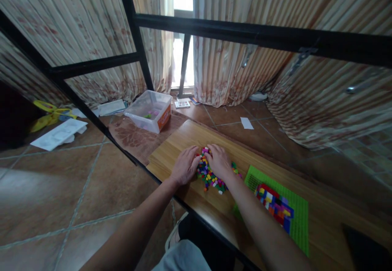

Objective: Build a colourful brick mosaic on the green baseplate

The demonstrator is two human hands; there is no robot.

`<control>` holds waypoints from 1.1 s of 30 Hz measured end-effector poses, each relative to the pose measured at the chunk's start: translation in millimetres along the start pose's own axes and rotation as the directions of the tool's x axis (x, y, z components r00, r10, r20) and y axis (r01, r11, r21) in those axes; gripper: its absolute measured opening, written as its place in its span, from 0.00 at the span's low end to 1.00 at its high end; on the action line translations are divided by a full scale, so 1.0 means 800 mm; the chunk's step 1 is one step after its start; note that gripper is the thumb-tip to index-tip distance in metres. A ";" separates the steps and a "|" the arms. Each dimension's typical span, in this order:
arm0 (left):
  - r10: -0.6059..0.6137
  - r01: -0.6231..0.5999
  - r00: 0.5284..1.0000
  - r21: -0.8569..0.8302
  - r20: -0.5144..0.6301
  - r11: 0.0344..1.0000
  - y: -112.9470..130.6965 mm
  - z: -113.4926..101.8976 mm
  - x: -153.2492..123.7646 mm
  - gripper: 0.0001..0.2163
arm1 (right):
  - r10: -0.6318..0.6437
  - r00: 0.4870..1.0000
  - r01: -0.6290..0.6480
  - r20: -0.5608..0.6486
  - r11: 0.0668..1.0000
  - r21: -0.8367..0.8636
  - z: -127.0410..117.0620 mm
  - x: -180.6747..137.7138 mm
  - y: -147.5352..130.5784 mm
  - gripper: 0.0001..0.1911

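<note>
A loose pile of small multicoloured toy bricks (pixel 210 178) lies on the wooden table (pixel 171 146). At the pile's left edge is my left hand (pixel 185 165), its fingers stretched out and touching the bricks. My right hand (pixel 219 161) rests over the pile's far right part, fingers extended and partly covering it. Neither hand visibly lifts a brick. Right of the pile, a green baseplate (pixel 298 218) carries a built-up block of coloured bricks (pixel 274 203); my right forearm hides part of both.
A clear plastic bin (pixel 143 115) with a few pieces inside stands on a brown mat (pixel 134 140) beyond the table. A black metal frame (pixel 214 30) crosses the view. White trays (pixel 58 134) and papers lie on the tiled floor. A dark flat object (pixel 364 246) sits at the table's right.
</note>
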State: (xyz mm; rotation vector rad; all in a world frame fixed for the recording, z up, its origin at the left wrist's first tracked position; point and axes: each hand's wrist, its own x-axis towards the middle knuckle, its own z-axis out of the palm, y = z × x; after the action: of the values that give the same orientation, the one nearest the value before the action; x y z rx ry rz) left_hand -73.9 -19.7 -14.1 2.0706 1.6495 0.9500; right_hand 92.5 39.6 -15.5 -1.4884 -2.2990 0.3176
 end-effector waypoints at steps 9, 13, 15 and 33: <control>0.016 -0.016 0.998 -0.008 0.054 1.000 0.004 -0.003 0.000 0.19 | -0.069 0.998 0.065 0.014 0.978 0.200 -0.012 -0.021 -0.012 0.18; -0.024 0.024 1.000 -0.090 -0.003 0.996 0.002 -0.002 0.000 0.17 | -0.011 1.000 0.012 -0.005 0.953 0.303 -0.020 -0.025 -0.006 0.19; -0.047 0.044 0.998 -0.118 -0.028 0.992 0.002 -0.002 -0.001 0.17 | 0.027 1.000 -0.028 0.007 0.958 0.286 -0.023 -0.025 -0.001 0.21; -0.125 0.112 0.989 -0.155 -0.075 0.982 0.000 -0.002 0.001 0.15 | 0.137 0.990 -0.133 0.011 0.937 0.322 -0.033 -0.028 -0.007 0.04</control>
State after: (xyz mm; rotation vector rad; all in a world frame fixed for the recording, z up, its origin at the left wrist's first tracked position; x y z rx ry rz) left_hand -74.8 -19.1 -13.1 1.8359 1.6673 1.0988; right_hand 107.2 16.7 6.0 -1.4737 -2.0179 0.6861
